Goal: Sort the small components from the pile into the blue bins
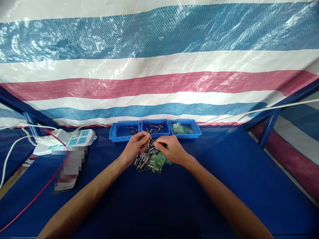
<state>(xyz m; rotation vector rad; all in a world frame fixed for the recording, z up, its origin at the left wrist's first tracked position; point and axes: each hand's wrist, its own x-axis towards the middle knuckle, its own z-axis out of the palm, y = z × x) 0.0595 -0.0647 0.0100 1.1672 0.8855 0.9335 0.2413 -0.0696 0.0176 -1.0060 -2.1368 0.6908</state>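
My left hand point(136, 146) and my right hand point(171, 149) are close together over a heap of small parts, each with thumb and fingers pinched. Between their fingertips is a thin dark rod-like piece point(152, 140), too small to name for certain. Below them lie short dark grey cylinders point(143, 160), mixed with thin rods. Green-tinted clear packets point(156, 162) lie on the heap's right side, partly under my right hand. Just behind stand three blue bins: the left bin point(115, 134) holds thin dark rods, the middle bin point(156, 133) grey cylinders, the right bin point(185, 135) green packets.
A white power strip point(84, 139) with plugs and cables lies at the table's left. In front of it is a blurred-out object point(71, 169), and a red cable point(32, 201) runs past. A striped plastic sheet point(159, 83) hangs behind the blue table point(224, 186). Blue frame posts point(270, 127) flank it.
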